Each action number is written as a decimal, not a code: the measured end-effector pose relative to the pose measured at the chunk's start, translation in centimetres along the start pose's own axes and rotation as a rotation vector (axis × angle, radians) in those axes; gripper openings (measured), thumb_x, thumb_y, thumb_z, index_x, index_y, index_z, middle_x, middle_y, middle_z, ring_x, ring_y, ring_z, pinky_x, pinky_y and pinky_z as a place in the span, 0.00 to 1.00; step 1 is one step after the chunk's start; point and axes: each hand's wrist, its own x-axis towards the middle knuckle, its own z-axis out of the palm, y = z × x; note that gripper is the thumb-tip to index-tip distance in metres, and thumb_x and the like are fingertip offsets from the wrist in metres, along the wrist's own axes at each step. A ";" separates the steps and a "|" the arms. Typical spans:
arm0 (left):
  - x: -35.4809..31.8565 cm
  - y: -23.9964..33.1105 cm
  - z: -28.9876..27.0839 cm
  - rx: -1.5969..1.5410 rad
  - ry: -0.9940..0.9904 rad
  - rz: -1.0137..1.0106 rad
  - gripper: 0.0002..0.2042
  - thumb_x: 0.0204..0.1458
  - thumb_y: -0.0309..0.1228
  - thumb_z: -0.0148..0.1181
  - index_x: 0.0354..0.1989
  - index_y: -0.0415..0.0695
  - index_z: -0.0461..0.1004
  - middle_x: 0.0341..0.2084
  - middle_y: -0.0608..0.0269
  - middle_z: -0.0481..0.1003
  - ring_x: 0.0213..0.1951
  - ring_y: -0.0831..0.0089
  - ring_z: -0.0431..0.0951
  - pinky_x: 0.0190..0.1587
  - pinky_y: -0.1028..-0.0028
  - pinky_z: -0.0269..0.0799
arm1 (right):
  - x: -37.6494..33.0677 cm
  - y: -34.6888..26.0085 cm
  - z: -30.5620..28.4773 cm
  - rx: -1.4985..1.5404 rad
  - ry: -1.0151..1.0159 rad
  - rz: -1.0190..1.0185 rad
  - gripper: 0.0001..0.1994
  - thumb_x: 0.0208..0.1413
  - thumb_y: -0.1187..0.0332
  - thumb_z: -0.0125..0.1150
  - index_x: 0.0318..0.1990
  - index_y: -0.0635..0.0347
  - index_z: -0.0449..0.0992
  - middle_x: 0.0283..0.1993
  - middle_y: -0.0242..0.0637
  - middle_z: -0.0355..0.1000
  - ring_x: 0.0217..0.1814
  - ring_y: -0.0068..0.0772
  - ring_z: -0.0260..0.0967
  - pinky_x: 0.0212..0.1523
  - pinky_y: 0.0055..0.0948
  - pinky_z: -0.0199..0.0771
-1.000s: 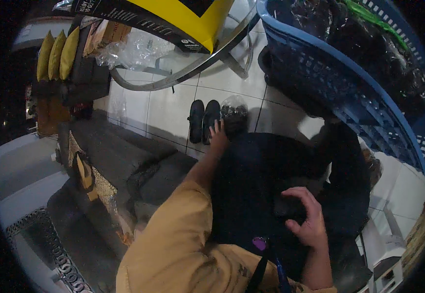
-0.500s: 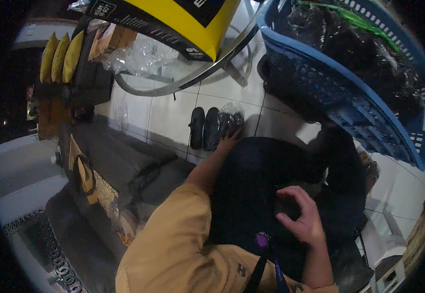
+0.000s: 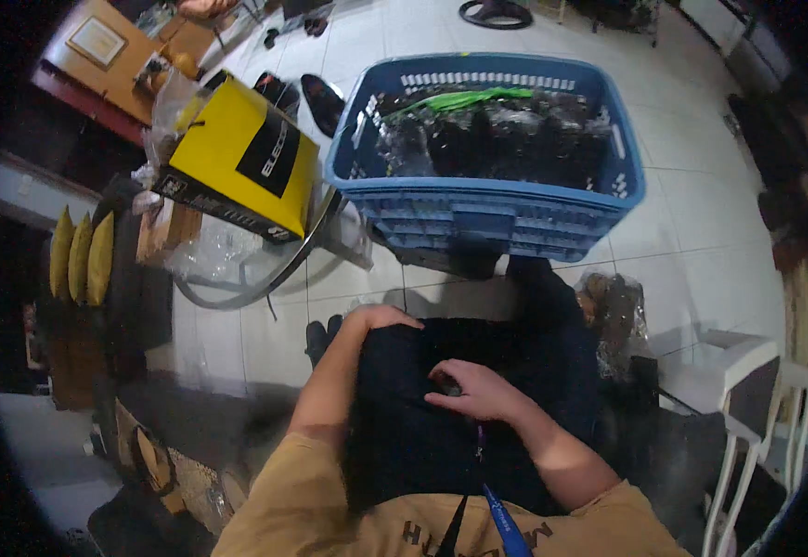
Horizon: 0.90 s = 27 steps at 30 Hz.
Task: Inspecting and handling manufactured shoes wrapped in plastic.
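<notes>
A dark garment (image 3: 478, 436) lies spread across my lap. My left hand (image 3: 378, 319) grips its upper left corner, fingers curled over the edge. My right hand (image 3: 474, 390) rests on the middle of the cloth, fingers bent and pinching the fabric. In front of my knees stands a blue plastic laundry basket (image 3: 497, 213) filled with dark items in clear plastic bags and one green piece on top.
A yellow and black box (image 3: 237, 167) sits on a round glass table (image 3: 274, 269) to the left. Clear plastic bags (image 3: 613, 311) lie on the tiled floor at right, near a white chair (image 3: 747, 408). Dark shoes (image 3: 318, 336) sit by my left hand.
The view has swung upward, bringing the basket and box toward the centre. My left hand pulled back from the shoes to the garment's corner; my right hand shifted left on the cloth.
</notes>
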 end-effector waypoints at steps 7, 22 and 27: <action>-1.3 10.9 4.0 0.537 0.075 -0.338 0.36 0.55 0.65 0.57 0.64 0.52 0.76 0.63 0.55 0.74 0.64 0.57 0.73 0.66 0.63 0.66 | -2.0 3.0 0.9 0.013 0.049 -0.012 0.28 0.58 0.44 0.67 0.52 0.61 0.76 0.50 0.49 0.77 0.53 0.49 0.76 0.52 0.41 0.76; -6.0 29.9 12.0 0.811 0.402 0.541 0.34 0.60 0.54 0.59 0.67 0.40 0.69 0.58 0.40 0.75 0.60 0.45 0.74 0.64 0.57 0.68 | -4.4 8.3 3.7 0.122 0.241 -0.086 0.27 0.57 0.49 0.71 0.52 0.63 0.75 0.48 0.47 0.78 0.51 0.45 0.76 0.54 0.42 0.76; 0.0 24.7 10.2 0.687 0.450 0.678 0.33 0.59 0.51 0.60 0.66 0.39 0.69 0.58 0.42 0.76 0.61 0.46 0.74 0.62 0.56 0.70 | -5.0 7.6 2.9 0.024 0.123 0.014 0.26 0.60 0.50 0.69 0.55 0.63 0.75 0.55 0.45 0.75 0.59 0.40 0.73 0.61 0.37 0.71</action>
